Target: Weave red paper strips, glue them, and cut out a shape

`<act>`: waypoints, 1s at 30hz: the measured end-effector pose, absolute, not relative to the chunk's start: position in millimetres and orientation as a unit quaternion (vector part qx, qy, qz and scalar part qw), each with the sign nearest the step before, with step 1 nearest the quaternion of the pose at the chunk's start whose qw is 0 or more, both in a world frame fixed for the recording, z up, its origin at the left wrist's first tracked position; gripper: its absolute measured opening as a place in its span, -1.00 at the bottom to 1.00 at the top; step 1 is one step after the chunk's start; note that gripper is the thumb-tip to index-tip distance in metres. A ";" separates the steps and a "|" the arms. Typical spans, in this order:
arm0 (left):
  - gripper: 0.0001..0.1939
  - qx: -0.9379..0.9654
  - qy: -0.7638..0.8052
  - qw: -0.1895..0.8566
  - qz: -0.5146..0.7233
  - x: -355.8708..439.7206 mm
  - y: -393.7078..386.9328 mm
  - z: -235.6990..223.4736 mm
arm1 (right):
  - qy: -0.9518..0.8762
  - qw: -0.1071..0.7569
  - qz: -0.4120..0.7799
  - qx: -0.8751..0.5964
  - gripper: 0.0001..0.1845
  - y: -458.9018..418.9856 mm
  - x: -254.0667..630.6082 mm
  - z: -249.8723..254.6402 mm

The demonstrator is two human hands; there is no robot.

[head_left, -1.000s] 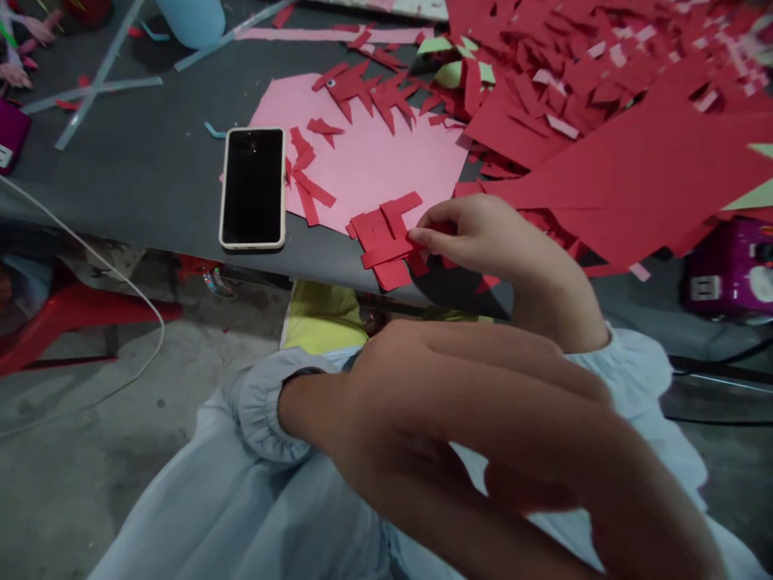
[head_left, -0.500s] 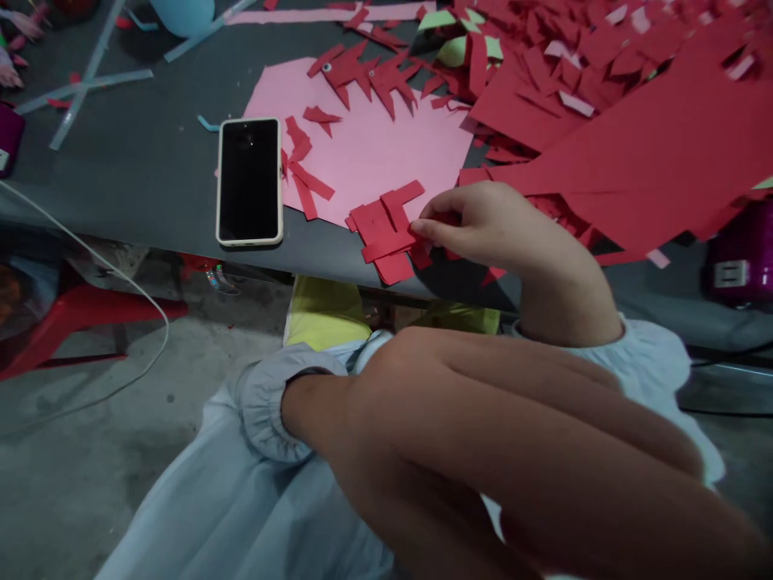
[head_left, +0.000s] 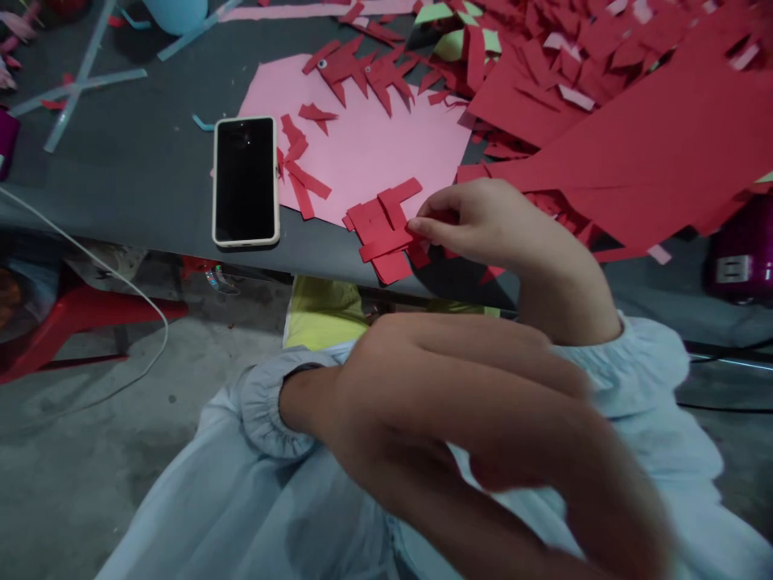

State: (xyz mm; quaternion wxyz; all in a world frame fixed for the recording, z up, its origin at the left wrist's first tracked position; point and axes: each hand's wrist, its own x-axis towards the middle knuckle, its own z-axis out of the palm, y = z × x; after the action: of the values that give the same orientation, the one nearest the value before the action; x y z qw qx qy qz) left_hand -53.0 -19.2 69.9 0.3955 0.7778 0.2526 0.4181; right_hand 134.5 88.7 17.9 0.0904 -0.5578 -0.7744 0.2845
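Observation:
My right hand (head_left: 483, 225) rests at the near edge of the dark table (head_left: 150, 185), fingers pinched on a small cluster of red paper pieces (head_left: 383, 229). The cluster overlaps the lower corner of a pink paper sheet (head_left: 374, 153). A red paper fish with an eye (head_left: 362, 72) is stuck at the top of that sheet, with loose red strips (head_left: 302, 165) on its left side. My left hand (head_left: 471, 419) hovers close to the camera over my lap, fingers stretched out toward the lower right and blurred, with nothing seen in it.
A phone (head_left: 245, 179) lies face up, screen dark, left of the pink sheet. Large red sheets and many red scraps (head_left: 634, 129) cover the right of the table. A purple device (head_left: 740, 258) sits far right. A white cable (head_left: 121, 282) and a red stool (head_left: 72, 318) are below left.
The view has drifted slightly, so the table sits a little higher in frame. My right hand keeps its pinch on the red pieces. My left hand's fingers have shifted a little and stay blurred.

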 end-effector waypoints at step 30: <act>-0.73 0.842 0.474 -0.026 0.255 -63.8 5.8 -36.6 | -0.680 0.217 0.393 -0.579 -0.34 81.7 132.6 22.3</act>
State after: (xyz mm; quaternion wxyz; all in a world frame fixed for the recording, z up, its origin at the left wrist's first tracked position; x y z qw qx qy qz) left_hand -63.8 5.8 -36.6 -0.0262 0.8420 0.4744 0.2553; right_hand 132.6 81.7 22.3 0.2173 -0.5794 -0.6804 0.3927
